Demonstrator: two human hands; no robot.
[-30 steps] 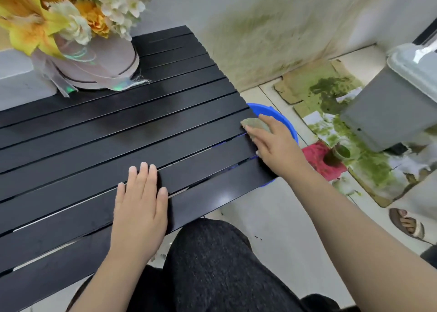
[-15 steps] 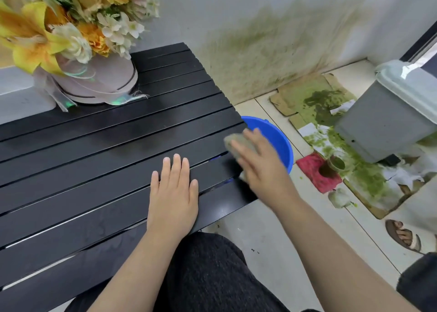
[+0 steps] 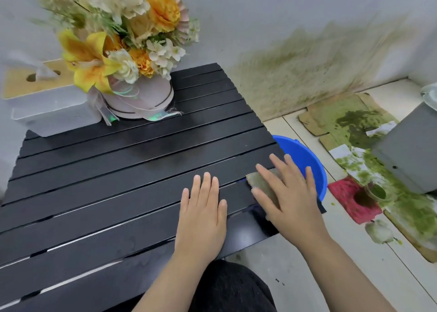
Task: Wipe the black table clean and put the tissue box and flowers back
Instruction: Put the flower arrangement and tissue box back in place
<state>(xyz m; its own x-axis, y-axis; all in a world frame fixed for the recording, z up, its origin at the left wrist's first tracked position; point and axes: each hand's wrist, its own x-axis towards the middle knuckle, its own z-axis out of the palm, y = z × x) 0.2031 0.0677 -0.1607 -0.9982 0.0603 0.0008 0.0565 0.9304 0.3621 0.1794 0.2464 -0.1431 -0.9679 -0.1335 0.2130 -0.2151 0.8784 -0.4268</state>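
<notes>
The black slatted table fills the left and middle. My right hand lies flat with spread, straight fingers, pressing a greyish-green cloth onto the slats near the table's right edge. My left hand rests flat on the table just left of it, fingers straight and together. At the far end stands a bouquet of yellow, orange and white flowers in a round pink box. Left of it, partly behind the blooms, sits a white tissue box with a wooden lid.
A blue bucket stands on the floor right beside the table's right edge. Further right are a grey bin, stained cardboard, green mess and a red rag. The wall behind carries green stains. My dark-trousered knee sits below the front edge.
My right hand has slid the cloth leftward and toward me across the slats, away from the right edge. My left hand shifted right along the table. The view tilted up, showing the tissue box.
</notes>
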